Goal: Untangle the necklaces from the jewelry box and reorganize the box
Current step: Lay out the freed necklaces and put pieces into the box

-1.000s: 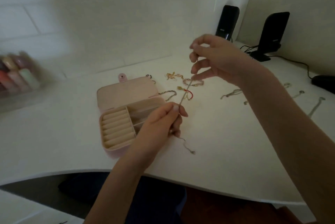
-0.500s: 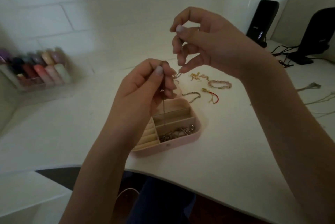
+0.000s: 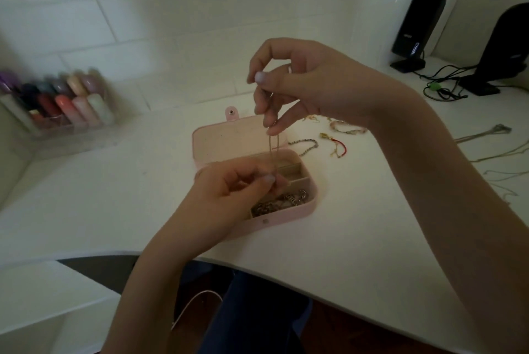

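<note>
Hands work over the open pink jewelry box [image 3: 297, 212] on the white tabletop [image 3: 357, 239]: the right hand [image 3: 303, 87] pinches a thin necklace chain [image 3: 271, 150] from above, and the left hand [image 3: 237, 196] pinches its lower end just over the box. A tangle of chains [image 3: 282, 203] lies in the box's front compartment, and bracelets [image 3: 336, 141] lie on the tabletop beyond it.

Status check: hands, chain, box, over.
Both hands pinch the chain: right hand up top, left hand below. Chain taut above the open box. Nothing in the way.
</note>
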The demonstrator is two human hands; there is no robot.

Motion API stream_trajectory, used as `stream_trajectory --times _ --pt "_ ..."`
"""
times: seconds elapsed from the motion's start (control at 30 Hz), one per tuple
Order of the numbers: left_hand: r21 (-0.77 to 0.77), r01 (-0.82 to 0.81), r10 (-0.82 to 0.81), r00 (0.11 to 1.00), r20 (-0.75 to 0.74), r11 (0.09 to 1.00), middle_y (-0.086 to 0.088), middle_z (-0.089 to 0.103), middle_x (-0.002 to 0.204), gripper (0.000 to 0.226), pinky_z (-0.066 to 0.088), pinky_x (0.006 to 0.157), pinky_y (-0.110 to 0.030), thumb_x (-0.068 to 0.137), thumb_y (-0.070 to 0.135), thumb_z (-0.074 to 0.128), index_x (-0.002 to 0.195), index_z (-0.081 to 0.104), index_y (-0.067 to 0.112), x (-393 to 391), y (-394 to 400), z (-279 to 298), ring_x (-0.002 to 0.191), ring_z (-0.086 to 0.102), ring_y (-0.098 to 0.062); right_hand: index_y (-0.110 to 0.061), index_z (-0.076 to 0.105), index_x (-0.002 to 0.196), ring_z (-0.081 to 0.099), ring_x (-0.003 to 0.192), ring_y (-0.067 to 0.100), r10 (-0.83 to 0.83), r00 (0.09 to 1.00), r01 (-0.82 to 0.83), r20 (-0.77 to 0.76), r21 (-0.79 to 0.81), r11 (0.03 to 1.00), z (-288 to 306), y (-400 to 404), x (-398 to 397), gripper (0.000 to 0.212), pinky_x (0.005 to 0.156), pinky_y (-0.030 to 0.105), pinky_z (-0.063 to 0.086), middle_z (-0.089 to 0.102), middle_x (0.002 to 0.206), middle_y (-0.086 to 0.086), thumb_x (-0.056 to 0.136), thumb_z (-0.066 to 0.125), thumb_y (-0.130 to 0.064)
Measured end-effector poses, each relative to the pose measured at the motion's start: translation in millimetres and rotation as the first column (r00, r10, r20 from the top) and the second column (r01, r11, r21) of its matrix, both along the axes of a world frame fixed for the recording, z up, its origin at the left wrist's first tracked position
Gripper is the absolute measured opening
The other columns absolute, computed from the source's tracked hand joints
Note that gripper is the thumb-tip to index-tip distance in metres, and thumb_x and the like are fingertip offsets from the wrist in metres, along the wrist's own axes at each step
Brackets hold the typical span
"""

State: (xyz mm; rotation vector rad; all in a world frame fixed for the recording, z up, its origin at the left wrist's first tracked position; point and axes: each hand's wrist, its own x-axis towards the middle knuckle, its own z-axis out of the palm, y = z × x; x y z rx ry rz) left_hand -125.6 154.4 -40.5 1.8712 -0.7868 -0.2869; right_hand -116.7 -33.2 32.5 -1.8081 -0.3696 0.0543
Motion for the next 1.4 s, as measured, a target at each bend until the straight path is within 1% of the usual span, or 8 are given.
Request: stream_trajectory --times 0.13,0.27,0.37,0.53,0.83,1.1,1.27,1.4 --pt "0.167 0.002 -0.023 0.992 0.124 0.986 0.021 0.070 0.084 0.011 0.042 0.071 -0.003 0.082 0.025 0.067 0.082 0.075 0.033 3.1 11.2 -1.5 0.085 0.062 0.004 -0.005 0.053 0.101 0.067 0.070 0.023 0.052 0.998 -0.052 -0.022 -0.035 0.998 -1.1 6.0 -1.6 0.007 0.066 0.035 0.058 0.064 0.080 0.013 0.098 0.051 -0.012" --pt "-0.005 -0.229 0.229 0.970 0.085 0.973 0.015 0.068 0.084 0.011 0.051 0.067 -0.015 0.081 0.026 0.068 0.091 0.064 0.025 8.5 10.3 -4.0 0.077 0.065 -0.007 -0.005 0.052 0.102 0.068 0.071 0.024 0.085 0.996 -0.086 -0.020 -0.053 0.995 -2.3 12.4 -1.0 0.008 0.066 0.035 0.057 0.065 0.083 0.016 0.098 0.050 -0.012" --pt "-0.070 -0.205 0.201 0.978 -0.059 0.976 0.012 0.072 0.093 0.025 0.054 0.071 -0.020 0.081 0.020 0.069 0.105 0.060 0.024 6.2 -0.5 -7.3 0.083 0.068 -0.006 -0.006 0.053 0.100 0.069 0.073 0.025 0.096 0.995 -0.097 -0.018 -0.082 0.992 -3.5 14.3 -1.2 0.007 0.066 0.034 0.057 0.065 0.084 0.017 0.098 0.051 -0.012" --pt "-0.031 -0.216 0.216 0.976 0.025 0.976 0.012 0.071 0.076 0.015 0.047 0.064 -0.009 0.085 0.014 0.066 0.088 0.069 0.029 7.7 -2.1 -12.2 0.073 0.064 -0.004 -0.006 0.055 0.101 0.071 0.082 0.027 0.057 0.998 -0.059 -0.017 -0.163 0.985 -2.5 9.2 -3.4 0.009 0.065 0.032 0.057 0.071 0.086 0.013 0.097 0.053 -0.014" --pt "-0.077 -0.092 0.082 0.989 -0.123 0.993 0.011 0.073 0.082 0.021 0.047 0.068 -0.006 0.088 0.023 0.059 0.106 0.068 0.033 4.1 -4.8 -15.1 0.080 0.067 0.002 -0.007 0.055 0.102 0.072 0.082 0.023 0.001 0.999 -0.009 -0.036 -0.221 0.975 -3.7 6.3 -9.4 0.011 0.066 0.028 0.057 0.074 0.088 0.007 0.096 0.054 -0.015" --pt "0.034 -0.150 0.142 0.974 0.174 0.988 0.008 0.064 0.069 0.025 0.040 0.063 -0.010 0.091 0.021 0.058 0.069 0.069 0.026 8.1 8.9 -31.3 0.073 0.058 -0.009 -0.009 0.056 0.090 0.073 0.082 0.022 -0.153 0.975 0.096 -0.162 -0.316 0.944 -18.6 -19.9 -25.8 0.009 0.064 0.026 0.058 0.075 0.089 0.006 0.086 0.064 -0.012" --pt "0.207 -0.143 0.085 0.960 0.266 0.968 0.025 0.060 0.072 0.014 0.037 0.070 -0.003 0.088 0.023 0.062 0.083 0.073 0.030 2.9 14.0 -28.8 0.086 0.054 0.006 -0.005 0.064 0.084 0.072 0.076 0.018 -0.190 0.963 0.095 -0.192 -0.416 0.904 -35.7 -30.5 -34.6 0.005 0.063 0.021 0.056 0.075 0.082 0.010 0.083 0.069 -0.006" --pt "0.256 -0.166 0.076 0.941 0.329 0.952 0.030 0.051 0.093 0.022 0.041 0.090 -0.028 0.081 0.029 0.069 0.102 0.069 0.035 6.5 12.4 -33.0 0.102 0.046 -0.007 -0.019 0.073 0.076 0.053 0.064 0.019 -0.208 0.977 0.146 -0.053 -0.543 0.827 -55.4 -26.5 -33.9 0.007 0.062 0.025 0.044 0.069 0.075 0.009 0.074 0.079 -0.019"
